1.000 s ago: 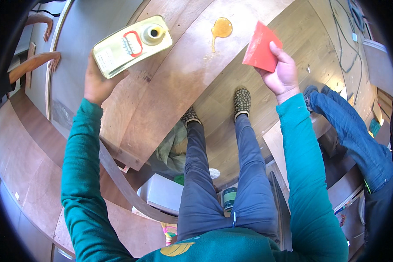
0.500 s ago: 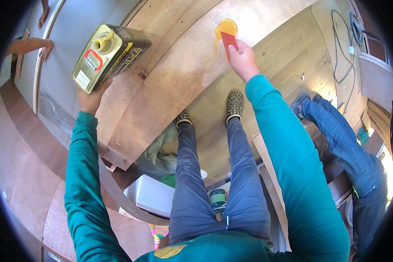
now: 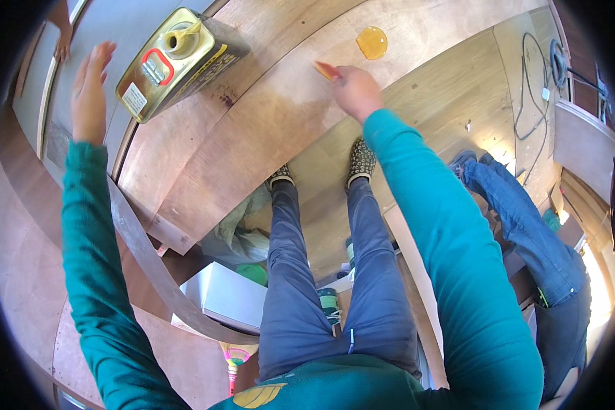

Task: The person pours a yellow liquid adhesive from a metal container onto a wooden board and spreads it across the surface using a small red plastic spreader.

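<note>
My left hand (image 3: 91, 94) is raised with its fingers stretched out, holding nothing, just left of a metal can (image 3: 178, 65). The can is gold and black, has a red handle, and its open spout is smeared with yellow. It stands upright on the wooden boards. Between the fingers of my right hand (image 3: 357, 92) is a flat red-orange scraper (image 3: 328, 70), close over the plywood board (image 3: 280, 113). A glossy yellow puddle (image 3: 372, 43) lies on that board, up and to the right of the scraper.
Another person's hand (image 3: 63, 41) shows at the far left, and a person in blue jeans (image 3: 526, 212) is at the right. A dark cable (image 3: 526, 96) lies on the floor at the far right. A white box (image 3: 227, 298) and a broom (image 3: 234, 359) are near my legs.
My left hand has let go of the can and moved left. My right hand has drawn the scraper left, away from the puddle. The can now stands farther off.
</note>
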`<state>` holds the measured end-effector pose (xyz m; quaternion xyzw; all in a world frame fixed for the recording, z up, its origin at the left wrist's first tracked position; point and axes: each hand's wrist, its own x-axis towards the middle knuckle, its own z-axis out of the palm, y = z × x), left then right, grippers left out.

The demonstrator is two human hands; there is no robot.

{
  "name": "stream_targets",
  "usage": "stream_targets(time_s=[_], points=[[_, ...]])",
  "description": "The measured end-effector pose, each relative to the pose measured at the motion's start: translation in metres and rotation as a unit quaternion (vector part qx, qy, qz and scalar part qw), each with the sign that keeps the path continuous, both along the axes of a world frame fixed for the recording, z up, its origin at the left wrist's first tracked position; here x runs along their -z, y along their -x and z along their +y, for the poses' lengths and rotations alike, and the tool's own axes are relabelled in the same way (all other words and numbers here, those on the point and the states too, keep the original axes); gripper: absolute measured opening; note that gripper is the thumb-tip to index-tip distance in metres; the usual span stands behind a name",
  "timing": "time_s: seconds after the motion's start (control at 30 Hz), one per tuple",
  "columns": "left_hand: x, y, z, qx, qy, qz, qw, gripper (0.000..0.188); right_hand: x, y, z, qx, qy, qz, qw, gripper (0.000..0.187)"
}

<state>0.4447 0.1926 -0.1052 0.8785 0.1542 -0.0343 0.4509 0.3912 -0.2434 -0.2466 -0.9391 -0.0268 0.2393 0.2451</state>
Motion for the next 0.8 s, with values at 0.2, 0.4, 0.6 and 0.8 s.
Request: stream_targets(time_s=[0.2, 0.4, 0.6, 0.8], points=[[0.035, -0.029, -0.012, 0.045, -0.009, 0.053, 0.998, 0.067, -0.002, -0.032, -0.039, -0.017, 0.040, -0.041, 0.998, 0.029], [0.049, -0.031, -0.007, -0.012, 0.154, 0.050, 0.987, 0.069, 0.015, -0.009, -0.029, -0.129, 0.016, -0.057, 0.990, 0.028], [0.049, -0.030, 0.000, 0.013, 0.139, 0.037, 0.989, 0.065, 0.004, 0.071, -0.012, -0.286, 0.047, -0.031, 0.957, 0.028], [0.030, -0.023, -0.029, -0.009, 0.222, 0.042, 0.974, 0.070, -0.006, 0.142, -0.060, -0.279, 0.002, 0.074, 0.957, 0.029]])
